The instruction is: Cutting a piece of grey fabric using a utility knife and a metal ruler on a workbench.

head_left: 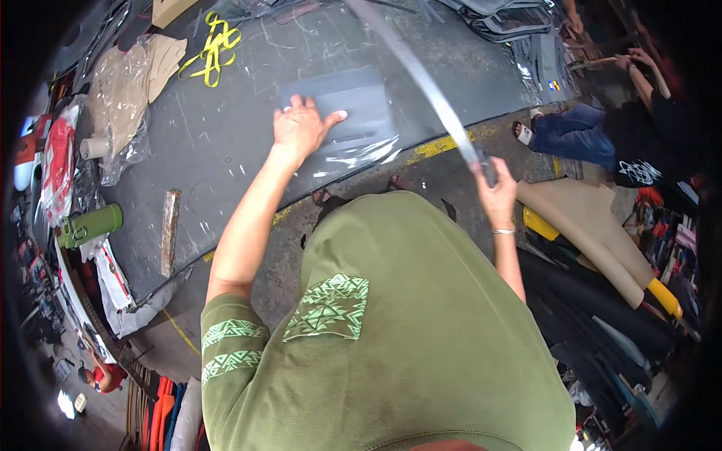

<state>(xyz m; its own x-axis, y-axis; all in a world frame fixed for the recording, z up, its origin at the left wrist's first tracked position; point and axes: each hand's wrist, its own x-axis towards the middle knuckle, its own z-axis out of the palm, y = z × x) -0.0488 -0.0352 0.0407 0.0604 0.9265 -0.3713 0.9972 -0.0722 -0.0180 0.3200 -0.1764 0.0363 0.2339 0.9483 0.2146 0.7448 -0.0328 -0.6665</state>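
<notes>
My left hand lies on a grey sheet on the dark worktable, its fingers spread and pressing down. The sheet's near part shines like clear plastic. Off the table's near edge, to the right, my right hand is closed around the near end of a long metal ruler. The ruler slants up over the table toward the far side and is smeared by motion. A small dark object shows beside the ruler in the right fingers; its kind is unclear.
A yellow strap lies at the far left of the table, near brown pieces in plastic. A green bottle and a worn bar are nearer. Rolled brown material stands right; another person is beyond.
</notes>
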